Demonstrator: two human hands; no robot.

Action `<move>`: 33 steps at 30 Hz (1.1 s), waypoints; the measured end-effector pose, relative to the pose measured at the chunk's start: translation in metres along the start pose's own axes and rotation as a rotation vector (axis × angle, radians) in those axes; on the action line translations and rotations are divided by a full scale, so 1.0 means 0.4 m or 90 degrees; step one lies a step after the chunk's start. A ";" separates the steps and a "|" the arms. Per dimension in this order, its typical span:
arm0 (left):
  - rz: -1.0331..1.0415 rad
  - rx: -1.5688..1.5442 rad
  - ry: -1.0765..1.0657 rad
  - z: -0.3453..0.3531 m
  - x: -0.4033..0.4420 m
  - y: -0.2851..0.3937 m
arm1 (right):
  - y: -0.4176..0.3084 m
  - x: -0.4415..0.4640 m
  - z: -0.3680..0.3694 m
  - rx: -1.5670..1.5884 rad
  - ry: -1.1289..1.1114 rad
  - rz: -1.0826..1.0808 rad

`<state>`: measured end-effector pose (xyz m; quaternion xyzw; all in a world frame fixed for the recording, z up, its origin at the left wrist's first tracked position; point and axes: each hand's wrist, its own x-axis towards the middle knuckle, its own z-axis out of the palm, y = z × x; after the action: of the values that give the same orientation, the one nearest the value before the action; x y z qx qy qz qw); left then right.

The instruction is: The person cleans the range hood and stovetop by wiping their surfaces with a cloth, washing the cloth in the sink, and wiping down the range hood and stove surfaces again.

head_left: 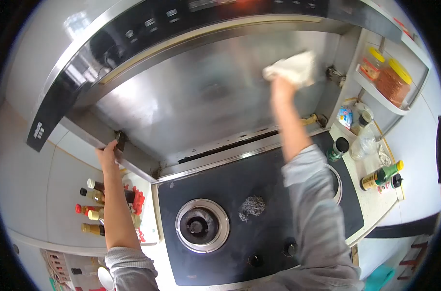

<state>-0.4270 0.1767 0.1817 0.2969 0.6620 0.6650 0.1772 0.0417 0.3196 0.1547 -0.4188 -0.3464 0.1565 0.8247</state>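
Note:
A white cloth, slightly blurred, is in my right hand, up against the shiny metal back panel below the range hood. The fingers are closed on the cloth and partly hidden by it. On the left, my left hand grips the front edge of the metal side panel. Beneath both arms lies the black gas cooktop. A steel wool scrubber rests on it between the left burner and the right burner, which my right sleeve partly covers.
Several sauce bottles stand left of the cooktop beside a white tray with red items. Right of it are a dark-capped jar and a green bottle. Yellow-lidded jars sit on a wall shelf. Dark residue marks the back panel's lower edge.

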 end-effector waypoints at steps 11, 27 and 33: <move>0.070 -0.095 -0.025 0.006 0.032 -0.040 | -0.028 -0.291 0.230 -0.281 -0.038 -0.279; 0.004 -0.045 0.003 0.004 0.017 -0.026 | 0.157 -0.292 -0.017 -0.499 -0.513 -0.852; 0.005 -0.080 -0.058 -0.008 0.024 -0.031 | 0.067 -0.397 0.076 -0.483 -0.195 -0.452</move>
<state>-0.4383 0.1810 0.1712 0.3178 0.6088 0.6919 0.2229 -0.0917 0.2665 0.0758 -0.5170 -0.6151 -0.2083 0.5577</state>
